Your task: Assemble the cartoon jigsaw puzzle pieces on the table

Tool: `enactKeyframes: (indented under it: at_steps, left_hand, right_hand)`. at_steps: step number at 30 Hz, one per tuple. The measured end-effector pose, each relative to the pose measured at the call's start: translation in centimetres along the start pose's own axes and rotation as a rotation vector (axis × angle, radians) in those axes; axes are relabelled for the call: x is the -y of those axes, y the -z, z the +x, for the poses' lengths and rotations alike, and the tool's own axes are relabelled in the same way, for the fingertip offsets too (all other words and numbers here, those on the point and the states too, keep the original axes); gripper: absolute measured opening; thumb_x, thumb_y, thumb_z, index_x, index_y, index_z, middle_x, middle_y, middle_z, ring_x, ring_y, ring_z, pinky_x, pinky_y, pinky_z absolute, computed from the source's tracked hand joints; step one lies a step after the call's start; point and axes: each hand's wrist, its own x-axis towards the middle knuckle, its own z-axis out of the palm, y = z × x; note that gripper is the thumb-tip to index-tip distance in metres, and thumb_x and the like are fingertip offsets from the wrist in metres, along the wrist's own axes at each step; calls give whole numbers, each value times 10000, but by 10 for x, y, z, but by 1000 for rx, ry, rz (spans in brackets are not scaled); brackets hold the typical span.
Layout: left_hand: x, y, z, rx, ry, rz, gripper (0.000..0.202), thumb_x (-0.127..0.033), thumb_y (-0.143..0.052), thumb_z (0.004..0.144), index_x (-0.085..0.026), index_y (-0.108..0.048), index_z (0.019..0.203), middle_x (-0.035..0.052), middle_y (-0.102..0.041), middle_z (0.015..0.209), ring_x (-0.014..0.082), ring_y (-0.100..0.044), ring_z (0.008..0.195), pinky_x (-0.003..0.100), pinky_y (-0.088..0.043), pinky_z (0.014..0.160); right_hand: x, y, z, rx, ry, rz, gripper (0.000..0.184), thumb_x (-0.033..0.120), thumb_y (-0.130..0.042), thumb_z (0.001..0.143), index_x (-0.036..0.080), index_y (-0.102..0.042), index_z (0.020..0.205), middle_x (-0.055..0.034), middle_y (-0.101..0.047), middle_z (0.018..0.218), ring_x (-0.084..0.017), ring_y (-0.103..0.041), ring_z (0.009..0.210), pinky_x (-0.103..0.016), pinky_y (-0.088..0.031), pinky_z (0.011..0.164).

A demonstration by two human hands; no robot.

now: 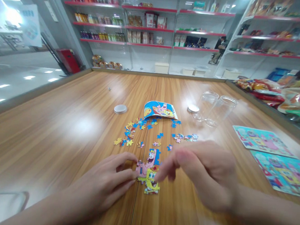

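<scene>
A partly joined cartoon jigsaw puzzle (150, 173), with a pink and a yellow character, lies on the wooden table in front of me. My left hand (111, 174) rests flat at its left side, fingers apart and tips touching its edge. Close by the right edge, my right hand (199, 173) hovers with its fingers curled together; whatever may be between the fingertips is hidden. Loose puzzle pieces (130, 130) are spread beyond the joined part, and more pieces (186, 137) lie to the right. Behind them stands a curved picture sheet (161, 110) showing the same characters.
Two clear jars (225, 107) stand at the back right beside a silver lid (193, 109). Another lid (120, 109) lies left of the picture sheet. Two flat cartoon pictures (265, 141) are at right. Packaged goods (270, 89) pile up past the table's right edge.
</scene>
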Motion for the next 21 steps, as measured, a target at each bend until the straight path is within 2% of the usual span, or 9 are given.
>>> enactKeyframes:
  at_steps: [2,4,7,8,10,12,14,17,21]
  left_hand:
    - [2,-3,-2,39,6,-12,247,-129,-476,986,-220,-680,1092,101,-558,1244,165,-626,969,312,-582,862]
    - [5,-7,-4,3,18,-44,270,-138,-512,975,-243,-656,1177,99,-534,1278,157,-621,961,315,-574,864]
    - [16,-11,-1,-143,130,-147,310,-213,-581,952,-235,-591,1262,85,-563,1158,140,-596,856,255,-548,716]
    - [21,-12,2,-231,196,-180,278,-239,-580,957,-218,-594,1234,59,-573,1038,119,-563,750,224,-502,616]
    - [33,-11,12,-368,380,-174,172,-288,-572,973,-193,-625,1106,14,-550,869,113,-522,682,221,-454,588]
    - [47,-9,28,-474,435,-106,150,-307,-589,961,-175,-645,1003,3,-540,828,111,-507,665,227,-424,582]
    - [59,-9,49,-540,368,13,135,-271,-591,945,-161,-662,913,5,-539,810,119,-516,695,241,-421,625]
    - [70,-11,80,-620,292,100,137,-243,-582,937,-153,-669,884,12,-537,797,143,-532,747,267,-424,685]
    - [67,-14,98,-576,136,89,154,-224,-563,931,-150,-664,842,29,-572,778,158,-548,749,294,-439,704]
  right_hand:
    - [-32,7,30,-163,-51,-108,430,324,-409,1056,172,-731,816,0,-683,590,-91,-595,508,-223,-456,558]
    - [-61,14,48,-192,-122,-342,389,321,-495,1004,164,-723,730,-7,-664,569,-106,-583,514,-243,-417,562]
    - [-83,26,58,-60,-322,-607,333,340,-532,972,194,-765,785,-27,-718,679,-149,-629,629,-262,-370,579]
    - [-84,31,60,-12,-368,-674,303,336,-545,956,208,-777,808,-33,-735,718,-166,-646,672,-268,-364,588]
    - [-80,40,62,111,-469,-758,241,308,-581,907,230,-787,809,-38,-748,752,-192,-662,704,-278,-357,582]
    - [-73,45,64,233,-572,-802,190,306,-629,855,237,-783,770,-47,-749,756,-217,-675,718,-286,-367,577]
    - [-68,46,64,304,-618,-830,173,365,-676,831,235,-784,796,-65,-754,791,-258,-696,783,-303,-409,609]
    - [-66,40,61,355,-558,-814,244,428,-695,840,232,-776,960,-86,-766,908,-294,-709,903,-338,-472,701]
    - [-67,29,58,407,-518,-775,179,355,-704,843,229,-764,954,-84,-768,947,-286,-713,934,-332,-483,729]
